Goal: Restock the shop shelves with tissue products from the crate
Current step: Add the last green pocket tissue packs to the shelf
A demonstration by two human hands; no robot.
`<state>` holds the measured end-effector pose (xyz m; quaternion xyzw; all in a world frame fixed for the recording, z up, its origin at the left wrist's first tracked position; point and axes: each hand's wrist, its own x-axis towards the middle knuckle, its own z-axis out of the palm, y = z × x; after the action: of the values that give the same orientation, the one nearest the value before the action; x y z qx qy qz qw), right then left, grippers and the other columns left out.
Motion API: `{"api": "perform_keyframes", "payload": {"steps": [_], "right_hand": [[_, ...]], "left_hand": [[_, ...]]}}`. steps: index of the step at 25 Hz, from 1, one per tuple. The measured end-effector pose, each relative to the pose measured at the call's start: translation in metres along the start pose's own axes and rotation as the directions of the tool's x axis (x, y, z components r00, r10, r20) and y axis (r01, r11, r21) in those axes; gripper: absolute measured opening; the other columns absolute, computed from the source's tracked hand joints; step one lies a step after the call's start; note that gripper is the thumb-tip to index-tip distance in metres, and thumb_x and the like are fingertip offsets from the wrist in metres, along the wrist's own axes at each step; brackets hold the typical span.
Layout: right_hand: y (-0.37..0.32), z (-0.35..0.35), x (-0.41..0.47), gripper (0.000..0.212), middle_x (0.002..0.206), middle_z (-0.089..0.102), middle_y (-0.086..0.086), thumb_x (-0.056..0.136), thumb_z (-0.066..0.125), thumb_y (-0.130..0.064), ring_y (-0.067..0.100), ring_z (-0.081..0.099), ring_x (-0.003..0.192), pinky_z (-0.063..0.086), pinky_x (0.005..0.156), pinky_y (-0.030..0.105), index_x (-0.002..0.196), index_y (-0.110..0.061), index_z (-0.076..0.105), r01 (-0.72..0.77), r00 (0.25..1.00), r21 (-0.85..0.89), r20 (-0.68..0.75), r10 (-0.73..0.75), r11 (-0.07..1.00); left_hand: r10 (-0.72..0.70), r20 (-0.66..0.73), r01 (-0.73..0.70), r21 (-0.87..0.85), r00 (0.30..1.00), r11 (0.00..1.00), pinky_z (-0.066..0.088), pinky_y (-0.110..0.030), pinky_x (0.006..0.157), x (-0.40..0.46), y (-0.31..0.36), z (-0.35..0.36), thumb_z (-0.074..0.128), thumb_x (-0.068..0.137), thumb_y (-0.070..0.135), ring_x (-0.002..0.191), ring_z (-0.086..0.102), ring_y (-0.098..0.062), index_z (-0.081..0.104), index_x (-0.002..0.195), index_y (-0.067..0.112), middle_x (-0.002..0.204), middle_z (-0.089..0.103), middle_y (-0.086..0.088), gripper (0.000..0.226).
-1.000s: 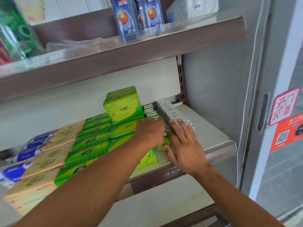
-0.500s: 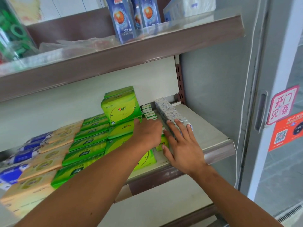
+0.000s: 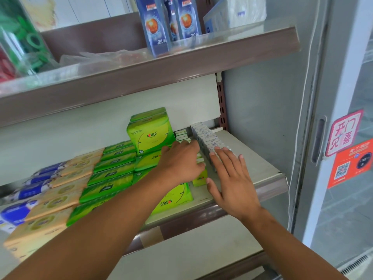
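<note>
The right hand (image 3: 232, 178) lay flat with straight, spread fingers, its fingertips touching the near end of a row of small white-and-grey tissue packets (image 3: 205, 136) standing on edge. The left hand (image 3: 179, 162) rested palm-down over small green pocket packs (image 3: 199, 176) just left of that row; its fingers curled forward, but whether they gripped anything could not be told. Both reached onto a grey metal shelf with a brown front lip (image 3: 262, 168). Left of the hands lay large lime-green tissue packs (image 3: 149, 136), then flatter green packs (image 3: 113, 174), beige packs (image 3: 60, 201) and blue-and-white packs (image 3: 30, 188). Blue boxes (image 3: 155, 23) stood on the upper shelf (image 3: 161, 67).
</note>
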<state>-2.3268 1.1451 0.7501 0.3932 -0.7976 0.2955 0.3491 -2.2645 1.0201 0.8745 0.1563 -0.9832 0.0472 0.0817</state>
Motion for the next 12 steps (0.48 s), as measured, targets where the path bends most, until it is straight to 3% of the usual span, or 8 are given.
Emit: {"api": "perform_keyframes", "payload": {"steps": [7, 12], "right_hand": [[-0.024, -0.046, -0.039, 0.060, 0.153, 0.032, 0.006, 0.093, 0.043, -0.039, 0.024, 0.030, 0.142, 0.016, 0.117, 0.049, 0.147, -0.015, 0.031, -0.051, 0.999, 0.141, -0.010, 0.053, 0.989], [-0.067, -0.052, -0.054, 0.059, 0.152, 0.034, 0.009, 0.093, 0.043, -0.039, 0.026, 0.031, 0.141, 0.019, 0.116, 0.052, 0.145, -0.014, 0.032, -0.015, 1.000, 0.179, -0.010, 0.017, 0.984]], "left_hand": [[0.075, -0.322, -0.103, -0.069, 0.944, 0.992, 0.038, -0.039, 0.090, -0.109, -0.049, -0.002, 0.044, 0.084, 0.054, 0.116, 0.050, -0.019, 0.049, 0.125, 0.033, 0.124, 0.056, 0.009, 0.046], [0.014, -0.293, -0.025, -0.034, 0.956, 0.999, 0.042, -0.044, 0.092, -0.158, -0.101, 0.014, 0.041, 0.081, 0.055, 0.117, 0.051, -0.023, 0.050, 0.127, 0.031, 0.128, 0.055, 0.005, 0.053]]}}
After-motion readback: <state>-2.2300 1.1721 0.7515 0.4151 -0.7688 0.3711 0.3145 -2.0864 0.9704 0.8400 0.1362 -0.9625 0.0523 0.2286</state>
